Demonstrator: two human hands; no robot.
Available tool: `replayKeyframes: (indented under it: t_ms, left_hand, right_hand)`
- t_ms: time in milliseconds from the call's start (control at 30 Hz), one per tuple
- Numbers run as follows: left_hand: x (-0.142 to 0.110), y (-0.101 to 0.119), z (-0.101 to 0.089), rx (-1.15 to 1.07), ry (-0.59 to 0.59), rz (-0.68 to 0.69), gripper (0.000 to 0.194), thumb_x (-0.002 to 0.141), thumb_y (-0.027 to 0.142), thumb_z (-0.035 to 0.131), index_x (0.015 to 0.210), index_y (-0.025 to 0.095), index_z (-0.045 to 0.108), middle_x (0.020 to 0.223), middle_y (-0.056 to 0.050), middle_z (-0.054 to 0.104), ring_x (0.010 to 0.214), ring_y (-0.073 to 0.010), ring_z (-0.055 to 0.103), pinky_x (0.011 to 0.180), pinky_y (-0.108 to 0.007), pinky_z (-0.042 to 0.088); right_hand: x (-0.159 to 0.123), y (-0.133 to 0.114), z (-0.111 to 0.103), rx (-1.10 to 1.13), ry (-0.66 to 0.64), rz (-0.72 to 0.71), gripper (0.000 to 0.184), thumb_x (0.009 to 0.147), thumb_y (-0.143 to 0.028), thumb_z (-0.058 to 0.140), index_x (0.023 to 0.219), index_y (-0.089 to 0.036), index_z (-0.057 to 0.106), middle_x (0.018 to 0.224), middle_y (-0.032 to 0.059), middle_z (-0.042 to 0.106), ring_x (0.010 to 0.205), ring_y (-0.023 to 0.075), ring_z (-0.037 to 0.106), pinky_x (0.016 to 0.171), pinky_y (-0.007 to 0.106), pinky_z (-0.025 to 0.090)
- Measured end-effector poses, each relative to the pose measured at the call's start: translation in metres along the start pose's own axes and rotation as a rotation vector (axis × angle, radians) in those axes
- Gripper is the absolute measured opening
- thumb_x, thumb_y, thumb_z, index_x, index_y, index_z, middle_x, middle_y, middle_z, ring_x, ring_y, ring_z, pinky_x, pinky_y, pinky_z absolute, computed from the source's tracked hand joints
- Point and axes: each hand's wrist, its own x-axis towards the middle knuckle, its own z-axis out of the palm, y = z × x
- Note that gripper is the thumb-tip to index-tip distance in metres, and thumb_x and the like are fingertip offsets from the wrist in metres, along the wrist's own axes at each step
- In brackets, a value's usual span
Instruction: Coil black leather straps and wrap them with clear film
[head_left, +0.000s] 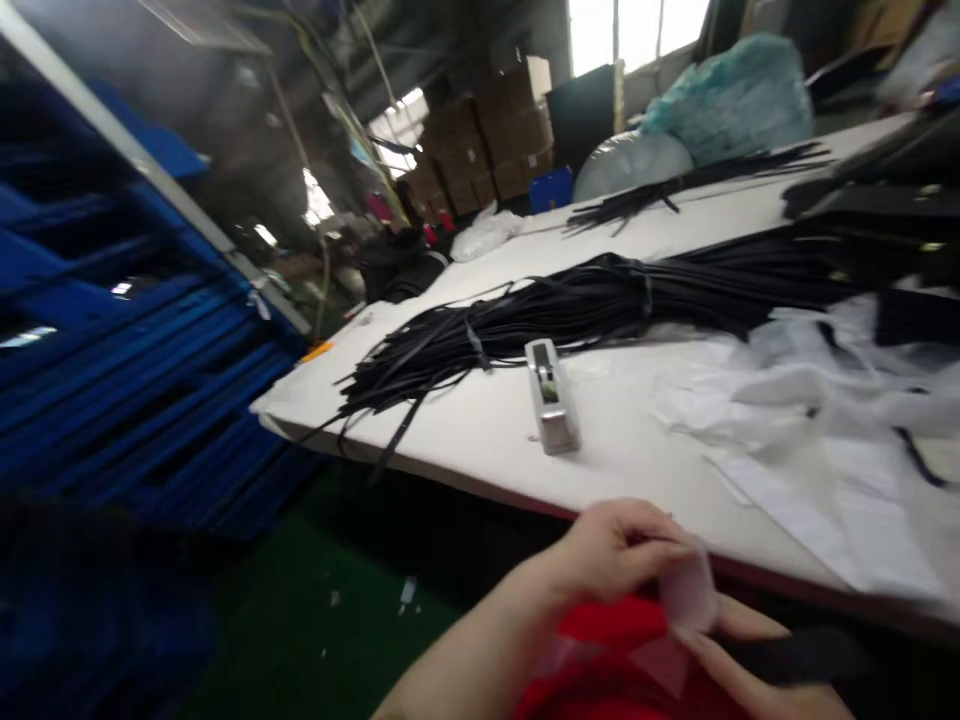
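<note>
Just off the table's front edge, my left hand (626, 550) pinches the top of a small white translucent piece (690, 592). My right hand (739, 655) has its thumb and fingers closed on the lower end of the same piece. Blur hides whether it is plastic or paper. A dark blurred strip (806, 655) crosses my right hand; I cannot tell whether it is held or worn. Red cloth (607, 655) lies below both hands. On the table beyond them stands a grey-white tape dispenser (553, 400).
Bundles of black strips (540, 320) lie along the white table (480, 455). White plastic bags (817, 420) are heaped at right. A large bluish plastic bag (735, 100) sits at the back. Blue stacked racks (135, 380) stand at left, beside the green floor (300, 620).
</note>
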Motion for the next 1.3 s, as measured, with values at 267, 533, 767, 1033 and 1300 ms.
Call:
replayKeyframes:
  t_ms: [267,533,767,1033,1300]
  left_hand:
    - [-0.003,0.011,-0.004,-0.063,0.096,-0.15,0.055,0.062,0.064,0.08,0.065,0.012,0.062,0.049,0.001,0.054,0.044,-0.0074,0.046,0.044,-0.02,0.034]
    - [0.002,0.014,-0.001,0.119,0.111,-0.004,0.055,0.071,0.057,0.076,0.052,0.016,0.045,0.048,0.006,0.044,0.048,-0.0051,0.035,0.046,-0.02,0.028]
    - [0.002,0.01,-0.003,0.279,0.005,0.048,0.058,0.083,0.06,0.062,0.051,0.017,0.041,0.051,0.005,0.035,0.051,-0.0064,0.031,0.048,-0.022,0.024]
    - [-0.003,0.003,-0.009,0.374,-0.247,-0.012,0.051,0.086,0.056,0.059,0.057,0.015,0.05,0.057,0.003,0.045,0.056,-0.0083,0.04,0.053,-0.022,0.031]
    - [-0.024,-0.023,-0.003,0.242,-0.147,-0.157,0.037,0.079,0.046,0.069,0.067,0.012,0.065,0.064,-0.001,0.058,0.059,-0.0103,0.047,0.057,-0.022,0.038]
  right_hand:
    - [-0.003,-0.01,-0.014,0.083,-0.13,0.168,0.033,0.091,-0.048,0.063,0.107,-0.022,0.076,0.112,0.0101,0.073,0.107,0.0318,0.066,0.097,0.045,0.053]
    - [-0.001,-0.016,-0.014,0.12,-0.142,0.191,0.031,0.089,-0.048,0.064,0.096,-0.02,0.075,0.1,0.0089,0.074,0.098,0.0295,0.068,0.093,0.042,0.054]
    - [0.0,-0.014,-0.016,0.051,-0.11,0.109,0.026,0.091,-0.045,0.061,0.091,-0.022,0.074,0.095,0.0068,0.072,0.091,0.0262,0.067,0.083,0.036,0.056]
    - [0.0,-0.021,-0.024,0.016,0.077,0.079,0.027,0.089,-0.042,0.065,0.074,-0.021,0.071,0.074,0.0041,0.069,0.07,0.0198,0.063,0.067,0.029,0.053]
    - [0.0,-0.012,-0.026,0.068,0.189,0.135,0.025,0.085,-0.042,0.071,0.072,-0.02,0.069,0.071,0.0019,0.066,0.068,0.0173,0.06,0.067,0.027,0.05]
